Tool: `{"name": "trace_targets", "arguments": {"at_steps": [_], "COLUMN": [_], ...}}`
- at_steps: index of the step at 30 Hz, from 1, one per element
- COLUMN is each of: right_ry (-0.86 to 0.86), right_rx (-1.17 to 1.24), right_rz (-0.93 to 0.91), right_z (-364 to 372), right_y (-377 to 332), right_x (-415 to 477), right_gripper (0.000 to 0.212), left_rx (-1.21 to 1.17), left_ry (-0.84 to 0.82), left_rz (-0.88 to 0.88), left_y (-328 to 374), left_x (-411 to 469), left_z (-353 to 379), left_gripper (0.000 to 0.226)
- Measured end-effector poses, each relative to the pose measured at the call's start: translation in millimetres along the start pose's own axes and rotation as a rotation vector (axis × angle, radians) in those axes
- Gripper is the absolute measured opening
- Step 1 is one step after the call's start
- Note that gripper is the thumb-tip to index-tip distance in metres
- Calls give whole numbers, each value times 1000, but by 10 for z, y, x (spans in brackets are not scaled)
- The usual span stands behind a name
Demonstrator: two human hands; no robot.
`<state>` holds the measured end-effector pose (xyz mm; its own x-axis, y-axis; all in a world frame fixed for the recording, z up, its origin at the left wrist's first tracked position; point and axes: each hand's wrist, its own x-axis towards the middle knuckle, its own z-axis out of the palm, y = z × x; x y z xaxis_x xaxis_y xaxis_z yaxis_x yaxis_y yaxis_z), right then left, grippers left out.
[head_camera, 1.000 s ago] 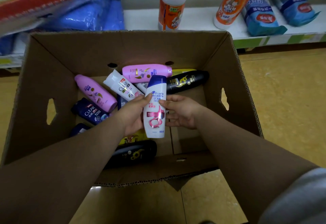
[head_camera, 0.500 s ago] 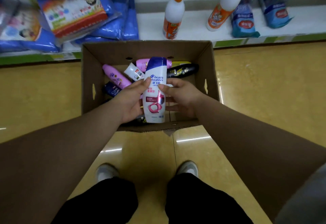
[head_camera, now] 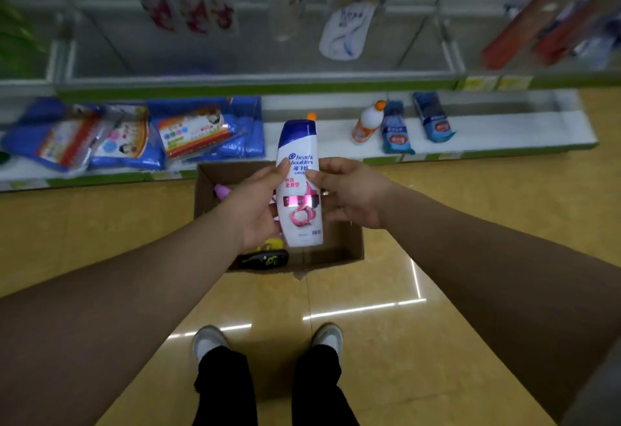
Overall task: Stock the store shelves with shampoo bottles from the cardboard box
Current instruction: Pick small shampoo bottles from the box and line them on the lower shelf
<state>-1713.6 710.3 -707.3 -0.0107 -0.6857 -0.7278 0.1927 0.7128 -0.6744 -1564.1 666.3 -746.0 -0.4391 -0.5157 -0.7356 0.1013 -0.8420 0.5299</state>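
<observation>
**Q:** Where is the shampoo bottle [head_camera: 299, 183]?

**A:** Upright between my palms, above the cardboard box [head_camera: 346, 244]. My left hand [head_camera: 255, 204] and right hand [head_camera: 349, 194] both grasp its sides, label facing me, probably so I can check it before shelving it.

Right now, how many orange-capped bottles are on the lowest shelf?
2: a bottle left of a blue pack; another's cap shows above the held shampoo. More may be hidden.
</observation>
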Motion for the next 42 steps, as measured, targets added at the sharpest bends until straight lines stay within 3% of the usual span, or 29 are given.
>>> {"name": "trace_targets", "arguments": {"at_steps": [6,12,17,26,33,42], "right_ry": [37,32,-17,-75,-149,-222], "right_rx": [-29,-67,-120,-208,-200,-229], "right_rz": [-127,-280,-424,-732,-939,-975], "right_z": [-1,88,142,251,331,410], "right_y": [-783,-1555,-2193,-3385,-3894,-4220], "right_x": [-618,-1186,-1660,-2674,-3167,-3237], "right_gripper": [13,27,25,20,19,25], "left_rx": [113,154,145,308,358,328], "left_ry": [-45,-102,-173,-169,-182,-188], "left_rz": [124,294,424,763,949,1014], "left_y": [720,1402,1902,2891,3299,3589], "left_x": [-569,-1145,-1631,-2791,-3449,-3618], "left_z": [532,941,1253,1978,2296,2320], "left_gripper": [33,27,43,28,35,30]}}
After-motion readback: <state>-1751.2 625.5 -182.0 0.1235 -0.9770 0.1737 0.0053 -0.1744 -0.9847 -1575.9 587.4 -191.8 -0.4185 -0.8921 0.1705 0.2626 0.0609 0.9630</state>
